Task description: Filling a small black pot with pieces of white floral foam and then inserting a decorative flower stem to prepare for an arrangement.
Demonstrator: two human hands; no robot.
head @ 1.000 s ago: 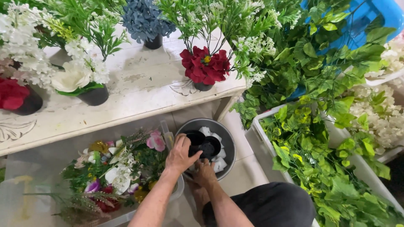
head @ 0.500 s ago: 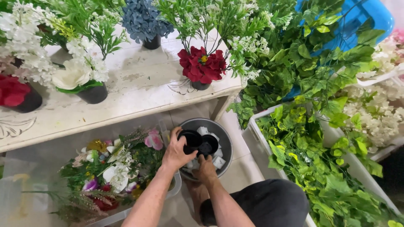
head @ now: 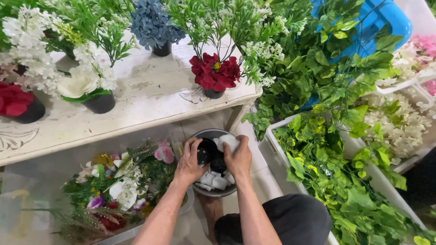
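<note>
Both our hands meet over the grey metal bowl [head: 205, 134] on the floor: our left hand [head: 190, 163] curls around a small black pot [head: 208, 152], and our right hand [head: 238, 156] presses a white foam block [head: 228, 141] towards its mouth. The pot lies tilted, its opening facing up and right, directly between our hands, with the left one carrying it. More white foam pieces [head: 213, 180] fill the bowl beneath. Left of it sits a clear tub of mixed artificial flowers [head: 118, 186]; above stands the white surface [head: 150, 100] with potted arrangements, a red-flowered pot [head: 213, 75] nearest. Green leafy vines [head: 327, 181] fill a bin to our right.
</note>
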